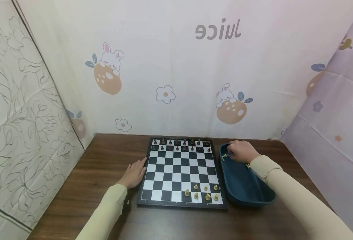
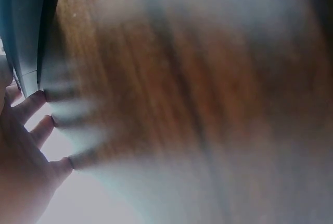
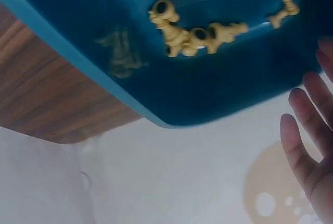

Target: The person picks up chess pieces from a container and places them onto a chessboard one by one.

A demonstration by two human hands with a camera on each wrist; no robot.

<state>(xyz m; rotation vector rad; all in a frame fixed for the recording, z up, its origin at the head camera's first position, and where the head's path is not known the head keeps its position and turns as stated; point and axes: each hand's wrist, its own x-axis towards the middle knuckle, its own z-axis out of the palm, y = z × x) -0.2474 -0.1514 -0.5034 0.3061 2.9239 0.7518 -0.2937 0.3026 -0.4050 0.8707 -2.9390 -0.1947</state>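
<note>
My right hand (image 1: 241, 151) is over the far end of a dark blue tray (image 1: 239, 198), its fingers loosely bent. In the right wrist view those fingers (image 3: 307, 109) are apart, with nothing seen between them. Several pale yellow chess pieces (image 3: 177, 39) lie in the tray, and one chess piece (image 1: 223, 157) shows left of the hand. My left hand (image 1: 134, 174) rests flat at the left edge of the chessboard (image 1: 173, 170), fingers spread. Several yellow chess pieces (image 1: 207, 197) stand in the board's near right corner.
Dark red-brown chess pieces (image 1: 177, 148) fill two rows at the board's far side. Board and tray stand side by side on a brown wooden table (image 1: 113, 150). A printed curtain (image 1: 164, 66) hangs behind the table's far edge.
</note>
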